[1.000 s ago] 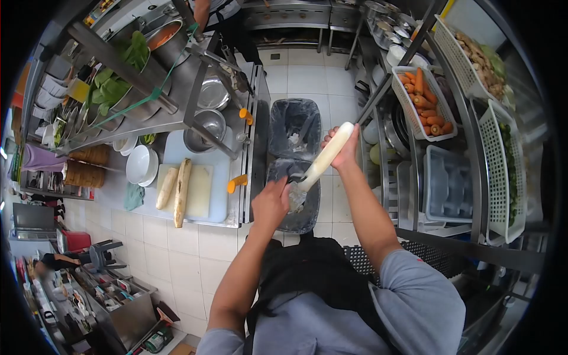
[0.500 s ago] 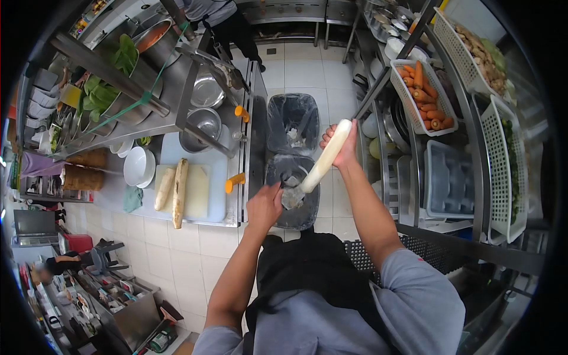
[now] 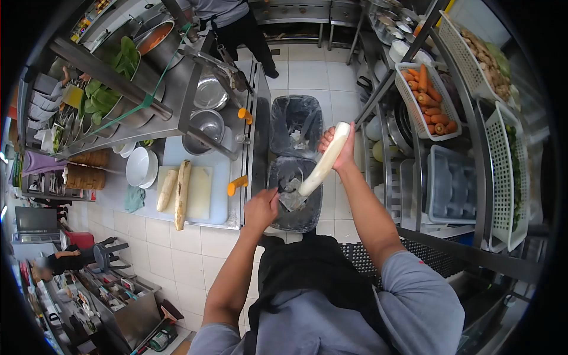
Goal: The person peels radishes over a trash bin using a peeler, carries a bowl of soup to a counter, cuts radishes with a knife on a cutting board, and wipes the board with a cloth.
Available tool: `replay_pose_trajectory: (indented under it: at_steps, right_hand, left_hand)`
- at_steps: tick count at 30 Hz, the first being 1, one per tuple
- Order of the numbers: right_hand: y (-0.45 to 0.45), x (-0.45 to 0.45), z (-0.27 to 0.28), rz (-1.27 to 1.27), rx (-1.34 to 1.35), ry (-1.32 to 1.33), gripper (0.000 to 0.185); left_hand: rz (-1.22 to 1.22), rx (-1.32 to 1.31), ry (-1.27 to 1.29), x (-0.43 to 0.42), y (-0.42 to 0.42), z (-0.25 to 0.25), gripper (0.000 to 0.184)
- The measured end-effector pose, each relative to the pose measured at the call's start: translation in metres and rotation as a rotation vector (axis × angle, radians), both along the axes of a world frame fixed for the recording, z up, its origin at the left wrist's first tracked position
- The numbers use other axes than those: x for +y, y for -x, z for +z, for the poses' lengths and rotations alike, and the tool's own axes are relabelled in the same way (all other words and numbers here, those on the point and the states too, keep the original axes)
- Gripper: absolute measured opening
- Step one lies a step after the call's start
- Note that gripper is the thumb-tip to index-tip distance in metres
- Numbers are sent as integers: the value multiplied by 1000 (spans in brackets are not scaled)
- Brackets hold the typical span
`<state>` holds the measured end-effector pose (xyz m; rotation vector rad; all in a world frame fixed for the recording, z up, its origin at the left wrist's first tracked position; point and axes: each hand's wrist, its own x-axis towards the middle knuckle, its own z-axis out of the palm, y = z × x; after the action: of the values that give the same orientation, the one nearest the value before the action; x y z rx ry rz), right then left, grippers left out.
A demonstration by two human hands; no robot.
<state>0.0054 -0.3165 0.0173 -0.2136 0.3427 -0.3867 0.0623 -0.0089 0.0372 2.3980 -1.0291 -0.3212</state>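
My right hand is wrapped around a long, pale daikon, tilted with its far end up to the right. Its lower end hangs over the nearer dark bin, which has a plastic liner and scraps inside. Close to that lower end is my left hand, its fingers closed; whatever they grip is too small and dark to make out. Two more long roots lie on the cutting board at the left: a paler one and a browner one whose end juts past the board.
A second lined bin stands beyond the first. The steel counter at left bears a cutting board, white bowls and metal bowls. Shelves at right hold a basket of carrots. Another person stands at the back.
My left hand has shifted slightly down and left, away from the daikon's lower end. The daikon stays in my right hand. The view has moved a little.
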Motion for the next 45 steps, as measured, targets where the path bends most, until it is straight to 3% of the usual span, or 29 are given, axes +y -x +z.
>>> replay_pose_trajectory:
  at_steps: [3,9,11,13,17,19,23,26,32,35,37,38,40,45]
  right_hand:
    - [-7,9,-11,52,6,-4,73]
    - [-33,23,-7,41,3,-7,74]
    - [-38,13,-4,-30,3,-46,73]
    - [-36,0,-5,-114,128,-19,72]
    - [-31,-6,-9,-158,244,-33,72]
    - [-33,-1,-13,-144,335,2,72]
    - [-35,4,-14,-203,415,-44,72]
    - [-31,-12,-25,-272,557,-62,75]
    - [-31,-2,-37,-414,719,-18,79]
    - [-25,1,-33,-470,699,-91,76]
    - [-11,-7,-34,-284,317,-140,74]
    - [-11,-11,-32,-294,313,-140,74]
    - [-3,-8,-17,-139,78,-65,71]
    - [-9,21,-10,36,-151,-110,68]
  left_hand:
    - [-22,-4,81,-33,-13,37,26]
    - [-77,52,248,-49,-14,26,28]
    - [-82,23,222,-15,-4,3,26]
    - [-39,-21,12,17,3,-17,24]
    - [50,-82,89,20,5,-17,23]
    - [12,-128,178,-7,2,8,23]
    - [-10,-213,159,-2,4,-23,21]
    - [-32,-213,-11,32,10,-50,21]
    - [-23,-264,203,-1,16,-4,22]
    - [13,-227,5,22,17,-41,22]
    - [63,-171,-27,48,21,-49,22]
    - [116,-110,-62,54,19,-53,22]
    - [83,-52,41,42,13,-32,23]
    - [-3,41,276,-26,-8,54,28]
